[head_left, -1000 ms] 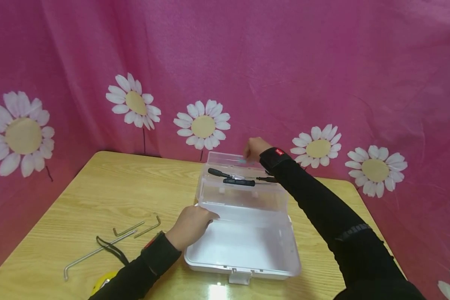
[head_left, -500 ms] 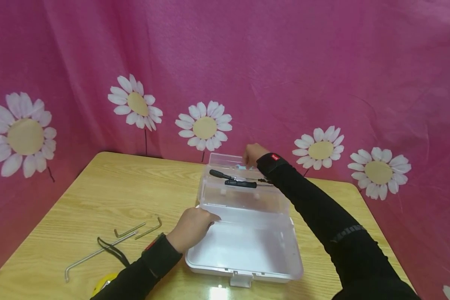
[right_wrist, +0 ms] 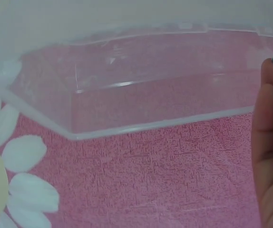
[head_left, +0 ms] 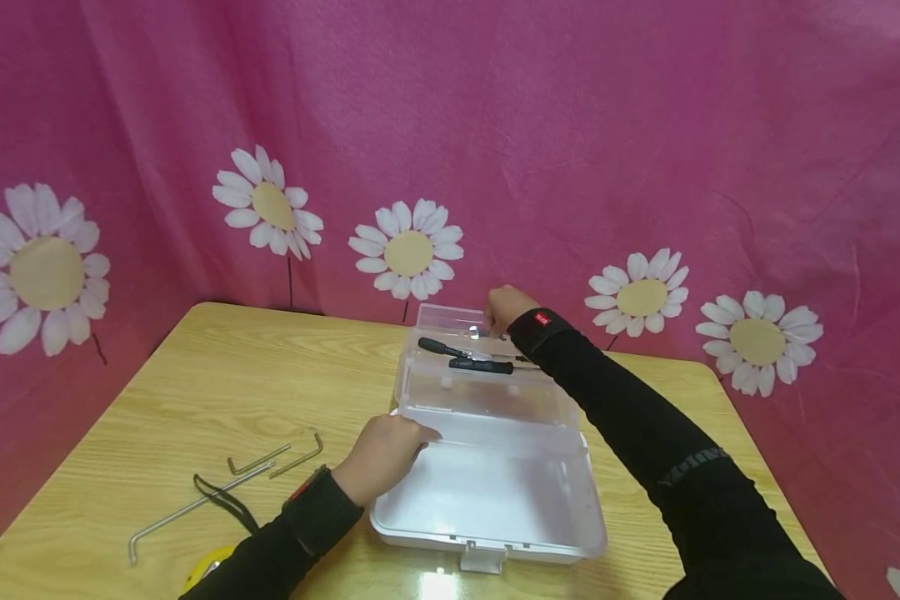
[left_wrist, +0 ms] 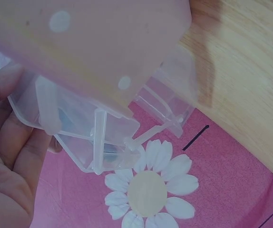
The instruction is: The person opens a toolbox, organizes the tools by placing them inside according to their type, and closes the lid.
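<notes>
A white plastic toolbox [head_left: 427, 533] stands unfolded on the wooden table, its clear upper trays [head_left: 457, 392] spread toward the back. My left hand [head_left: 384, 454] grips the box's left side; in the left wrist view its fingers [left_wrist: 34, 152] curl at a clear plastic edge. Over the rearmost tray, my right hand [head_left: 508, 307] pinches a small open-end wrench [head_left: 476, 332]. Only the wrench's forked, blue-grey end shows in the right wrist view, beside the fingers [right_wrist: 268, 109]. In the tray just below lie two black-handled tools, one ridged [head_left: 438, 347] and one straight [head_left: 481, 367].
Left of the box, several bent metal hex keys [head_left: 202, 498] lie on the table [head_left: 270, 358]. A black strap [head_left: 225, 500] and a yellow tape measure [head_left: 208, 565] are near my left sleeve. A pink curtain with daisies [head_left: 407, 252] hangs close behind the table.
My right hand has lowered slightly at the rear tray, and the wrench's end has come into clearer view beside it. My left hand stays on the box.
</notes>
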{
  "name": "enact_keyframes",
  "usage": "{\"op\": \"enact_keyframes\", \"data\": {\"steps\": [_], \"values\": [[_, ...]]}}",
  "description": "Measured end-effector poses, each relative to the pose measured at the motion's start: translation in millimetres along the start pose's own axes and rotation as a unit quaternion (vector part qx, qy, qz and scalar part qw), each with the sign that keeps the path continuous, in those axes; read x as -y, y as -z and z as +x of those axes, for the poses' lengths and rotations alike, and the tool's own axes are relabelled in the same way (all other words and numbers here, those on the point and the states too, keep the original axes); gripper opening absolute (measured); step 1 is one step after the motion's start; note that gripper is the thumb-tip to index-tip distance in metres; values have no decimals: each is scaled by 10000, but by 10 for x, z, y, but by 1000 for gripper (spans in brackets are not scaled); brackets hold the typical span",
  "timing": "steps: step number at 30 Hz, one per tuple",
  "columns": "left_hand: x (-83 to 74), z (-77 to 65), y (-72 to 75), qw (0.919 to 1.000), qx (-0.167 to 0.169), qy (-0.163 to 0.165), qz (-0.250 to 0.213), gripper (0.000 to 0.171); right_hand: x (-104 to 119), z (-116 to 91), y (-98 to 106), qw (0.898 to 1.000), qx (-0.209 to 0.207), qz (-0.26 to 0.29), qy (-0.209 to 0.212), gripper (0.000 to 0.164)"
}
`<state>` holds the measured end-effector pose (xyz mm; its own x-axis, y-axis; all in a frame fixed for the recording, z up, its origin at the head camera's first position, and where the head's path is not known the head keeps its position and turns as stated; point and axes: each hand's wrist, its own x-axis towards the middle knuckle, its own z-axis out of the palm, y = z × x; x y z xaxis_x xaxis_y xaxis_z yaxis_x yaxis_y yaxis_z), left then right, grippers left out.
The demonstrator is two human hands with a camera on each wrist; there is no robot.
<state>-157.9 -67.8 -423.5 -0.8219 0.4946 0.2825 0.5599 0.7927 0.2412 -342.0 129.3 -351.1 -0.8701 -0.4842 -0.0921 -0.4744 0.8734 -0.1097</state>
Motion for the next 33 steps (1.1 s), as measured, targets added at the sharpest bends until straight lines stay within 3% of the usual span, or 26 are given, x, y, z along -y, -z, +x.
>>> {"op": "enact_keyframes", "data": {"steps": [7, 14, 18, 21, 26, 30, 33], "values": [[-16, -11, 2, 10000, 59, 46, -39, 15, 98, -73, 37, 9997, 6, -239, 29, 9], [-18, 10, 15, 9998, 127, 130, -37, 15, 82, -87, 48, 10000, -52, -15, 3, 5], [-22, 17, -2, 9998, 172, 132, -53, 16, -9, -142, 73, 9990, -309, 311, 42, 5], [-21, 20, -15, 9997, 205, 138, -84, 16, -92, -264, 134, 9949, -769, 656, 50, 7], [-5, 22, -1, 9992, 282, 241, -153, 17, -190, -645, 223, 9814, -1530, 1149, 155, 14], [8, 16, 24, 9990, 296, 252, -207, 17, -191, -1140, 181, 9702, -1977, 1349, 384, 17], [5, 17, 35, 9989, 294, 268, -256, 17, -191, -1514, 69, 9674, -2065, 1371, 517, 20]]}}
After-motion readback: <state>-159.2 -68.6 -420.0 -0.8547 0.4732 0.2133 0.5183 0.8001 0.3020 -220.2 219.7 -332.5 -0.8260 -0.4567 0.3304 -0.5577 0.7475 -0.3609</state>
